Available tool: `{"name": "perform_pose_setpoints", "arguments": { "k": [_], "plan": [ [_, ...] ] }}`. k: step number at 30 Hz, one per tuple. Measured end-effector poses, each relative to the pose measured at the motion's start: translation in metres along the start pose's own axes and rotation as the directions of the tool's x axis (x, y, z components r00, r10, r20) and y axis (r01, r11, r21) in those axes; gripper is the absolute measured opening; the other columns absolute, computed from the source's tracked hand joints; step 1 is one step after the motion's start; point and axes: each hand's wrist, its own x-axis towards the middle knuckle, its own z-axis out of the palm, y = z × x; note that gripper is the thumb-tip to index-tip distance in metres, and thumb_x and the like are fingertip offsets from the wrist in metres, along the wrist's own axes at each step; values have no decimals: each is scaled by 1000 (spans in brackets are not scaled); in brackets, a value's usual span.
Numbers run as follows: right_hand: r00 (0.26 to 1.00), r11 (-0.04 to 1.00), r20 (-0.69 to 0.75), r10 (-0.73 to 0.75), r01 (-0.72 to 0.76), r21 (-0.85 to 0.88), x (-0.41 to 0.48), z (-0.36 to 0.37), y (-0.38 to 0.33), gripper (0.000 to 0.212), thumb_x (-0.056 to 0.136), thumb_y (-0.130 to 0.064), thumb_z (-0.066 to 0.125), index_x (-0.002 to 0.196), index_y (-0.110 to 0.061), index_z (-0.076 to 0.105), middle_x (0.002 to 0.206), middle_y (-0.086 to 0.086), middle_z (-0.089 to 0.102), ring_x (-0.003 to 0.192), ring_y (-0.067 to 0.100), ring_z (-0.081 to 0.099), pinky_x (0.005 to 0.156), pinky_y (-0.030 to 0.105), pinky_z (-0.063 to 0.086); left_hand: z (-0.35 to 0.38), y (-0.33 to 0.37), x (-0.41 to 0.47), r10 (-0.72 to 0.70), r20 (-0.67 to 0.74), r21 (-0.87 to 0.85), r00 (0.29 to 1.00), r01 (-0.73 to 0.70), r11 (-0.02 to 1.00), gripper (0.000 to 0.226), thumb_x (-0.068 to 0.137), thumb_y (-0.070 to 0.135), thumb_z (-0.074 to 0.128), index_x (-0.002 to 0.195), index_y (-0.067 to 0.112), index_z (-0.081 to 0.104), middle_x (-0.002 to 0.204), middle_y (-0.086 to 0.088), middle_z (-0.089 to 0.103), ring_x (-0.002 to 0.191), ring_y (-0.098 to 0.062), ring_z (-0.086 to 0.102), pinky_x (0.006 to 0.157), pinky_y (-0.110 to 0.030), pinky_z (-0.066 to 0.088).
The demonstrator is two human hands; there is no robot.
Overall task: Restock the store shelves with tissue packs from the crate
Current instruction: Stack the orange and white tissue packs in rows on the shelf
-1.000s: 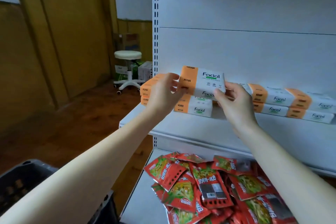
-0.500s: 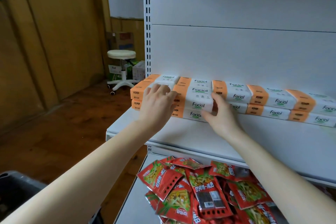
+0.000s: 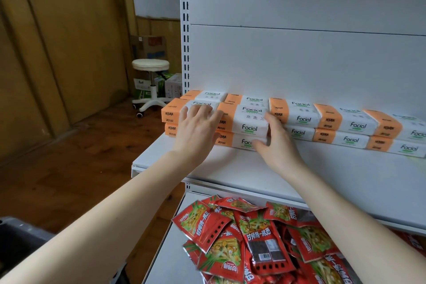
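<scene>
1. Step in hand, as I judge it: squaring up a just-placed tissue pack in the front row; release not yet done.
2. Left hand lies flat, fingers spread wide, over the upper front of the far-left stack. It presses rather than grips, and its fingertips reach the seam with the centre pack.
3. Right hand is loosely open against the right end of the centre stack, thumb low at the bottom pack's front edge, fingers up the side. It closes on nothing.
4. The pack sits on top of another on the upper shelf, two high, orange band to the left, "Facial" print facing out.
5. A second row stands behind it against the back panel. More two-high stacks run off to the right, set a little further back than the centre one.
6. Crate: a dark corner at lower left, beside the left forearm. Contents out of sight, so remaining packs unknown.
7. Lower shelf holds a loose heap of red snack packets, not part of the task.
8. Next move calls for lifting both hands clear without dragging the top pack, then turning down-left to the crate.
9. Bare shelf in front gives room for another row.
10. Risk: soft film wrappers may slide, so a nudge could skew the stack.
</scene>
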Motion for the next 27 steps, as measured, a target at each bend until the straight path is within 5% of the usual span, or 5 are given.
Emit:
{"name": "perform_pose_setpoints", "arguments": {
  "k": [7,12,15,20,27],
  "plan": [
    [999,999,-28,17,-16,34,1,2,1,64,84,-7,61,141,-11,33,141,9,45,129,24,44,106,30,35,0,-1,-2,-29,-8,-112,1000,28,993,46,68,16,77,110,4,61,102,-17,65,96,-39,61,84,-48,47],
    [997,994,-37,70,-67,84,1,3,1,71,80,-11,67,141,-11,32,136,9,50,127,26,46,106,40,38,-7,-15,-8,-268,-64,-220,961,248,944,45,92,21,52,133,3,45,138,-16,47,128,-32,41,106,-41,32],
    [994,987,-35,105,-99,129,1,4,-1,72,80,-12,67,141,-11,31,135,9,50,125,27,47,106,41,38,-15,-23,-11,-515,-66,-406,855,448,796,45,95,19,45,135,-1,40,141,-18,41,132,-32,35,109,-38,27],
    [983,957,-16,185,-176,230,0,3,-5,65,81,-12,67,138,-9,35,132,7,52,120,25,50,98,34,40,-14,-34,-6,-776,318,-624,545,737,261,46,99,31,30,129,-3,40,130,-21,49,119,-35,46,96,-38,37],
    [972,931,7,234,-226,286,1,7,2,49,79,-13,69,122,-12,47,120,5,61,111,25,57,96,43,45,-6,-34,-7,-742,339,-599,579,740,304,51,101,33,23,126,-6,45,125,-22,54,116,-36,49,100,-40,38]
  ]
}}
